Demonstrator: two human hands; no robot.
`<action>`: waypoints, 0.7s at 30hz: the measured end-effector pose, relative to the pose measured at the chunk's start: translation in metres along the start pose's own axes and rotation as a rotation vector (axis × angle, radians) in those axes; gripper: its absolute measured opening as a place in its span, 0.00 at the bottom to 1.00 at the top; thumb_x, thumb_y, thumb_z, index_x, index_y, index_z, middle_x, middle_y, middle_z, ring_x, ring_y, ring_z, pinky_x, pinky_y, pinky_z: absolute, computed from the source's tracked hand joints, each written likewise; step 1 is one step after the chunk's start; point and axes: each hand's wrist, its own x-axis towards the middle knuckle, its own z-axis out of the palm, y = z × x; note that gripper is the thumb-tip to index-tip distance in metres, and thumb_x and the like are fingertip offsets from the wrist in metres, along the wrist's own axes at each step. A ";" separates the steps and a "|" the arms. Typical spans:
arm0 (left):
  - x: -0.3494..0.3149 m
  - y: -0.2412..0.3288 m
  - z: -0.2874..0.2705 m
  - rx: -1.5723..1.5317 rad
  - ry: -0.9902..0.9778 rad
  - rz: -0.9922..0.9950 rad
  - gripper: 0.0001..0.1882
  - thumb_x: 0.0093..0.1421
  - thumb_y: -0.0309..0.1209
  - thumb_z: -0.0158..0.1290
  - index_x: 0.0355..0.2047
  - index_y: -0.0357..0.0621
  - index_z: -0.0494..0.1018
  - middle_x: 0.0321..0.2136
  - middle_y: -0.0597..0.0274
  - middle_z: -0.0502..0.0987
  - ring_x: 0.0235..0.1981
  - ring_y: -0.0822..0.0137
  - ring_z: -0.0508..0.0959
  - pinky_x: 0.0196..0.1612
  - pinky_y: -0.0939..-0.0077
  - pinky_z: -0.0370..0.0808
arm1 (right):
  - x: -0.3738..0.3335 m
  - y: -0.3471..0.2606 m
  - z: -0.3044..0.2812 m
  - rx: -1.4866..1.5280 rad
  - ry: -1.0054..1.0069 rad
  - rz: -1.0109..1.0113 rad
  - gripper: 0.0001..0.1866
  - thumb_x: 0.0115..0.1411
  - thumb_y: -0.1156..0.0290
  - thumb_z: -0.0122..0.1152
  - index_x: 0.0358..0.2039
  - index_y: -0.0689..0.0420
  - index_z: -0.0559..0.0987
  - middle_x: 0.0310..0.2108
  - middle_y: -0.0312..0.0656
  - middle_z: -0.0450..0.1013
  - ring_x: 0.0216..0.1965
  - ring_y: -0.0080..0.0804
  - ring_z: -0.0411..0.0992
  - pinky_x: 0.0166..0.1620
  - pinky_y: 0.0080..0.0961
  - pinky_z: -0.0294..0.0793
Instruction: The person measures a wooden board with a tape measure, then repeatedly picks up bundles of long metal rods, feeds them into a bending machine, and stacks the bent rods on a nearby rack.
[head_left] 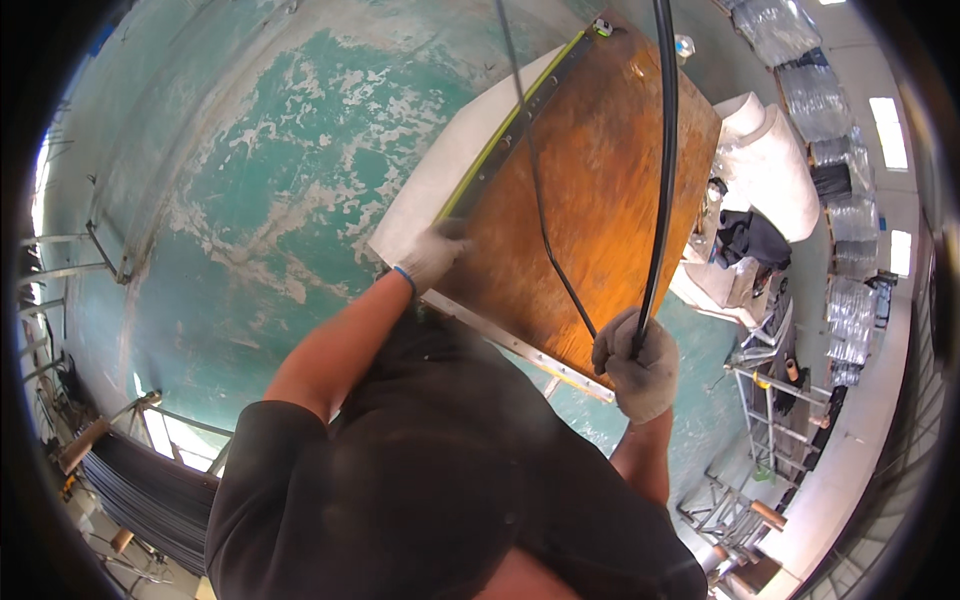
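A brown wooden board lies over a white sheet on the worn green floor. My left hand, in a white work glove, presses on the near end of a yellow-edged straight bar that runs along the board's left edge. My right hand, also gloved, is closed around a black rod bent into a narrow V; one arm crosses the board, the other rises toward the top of the picture. A metal strip lines the board's near edge.
A bundle of dark rods lies at the lower left. White bulky sacks, dark cloth and metal frames stand at the right. Stacked clear-wrapped bundles line the far right. Thin metal bars lie at the left.
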 end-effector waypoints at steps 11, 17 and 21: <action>-0.019 0.054 -0.089 -0.339 0.262 0.049 0.14 0.67 0.26 0.59 0.52 0.34 0.79 0.43 0.55 0.86 0.40 0.65 0.85 0.47 0.70 0.83 | 0.239 -0.005 0.015 -0.195 -0.198 -0.332 0.04 0.55 0.83 0.53 0.29 0.59 0.74 0.24 0.39 0.70 0.26 0.29 0.72 0.30 0.27 0.72; -0.048 0.020 -0.094 -0.316 0.663 -0.053 0.12 0.66 0.28 0.59 0.46 0.34 0.81 0.35 0.58 0.85 0.34 0.67 0.85 0.40 0.72 0.82 | 0.392 0.079 0.109 -0.504 -0.335 -0.717 0.07 0.62 0.70 0.63 0.38 0.60 0.78 0.33 0.52 0.77 0.35 0.49 0.77 0.42 0.37 0.77; -0.052 0.008 -0.101 -0.270 0.852 -0.127 0.10 0.65 0.26 0.58 0.44 0.33 0.81 0.32 0.58 0.84 0.29 0.68 0.83 0.36 0.72 0.80 | 0.433 0.108 0.149 -0.718 -0.604 -0.736 0.15 0.59 0.61 0.68 0.39 0.58 0.79 0.38 0.51 0.79 0.41 0.51 0.78 0.46 0.41 0.77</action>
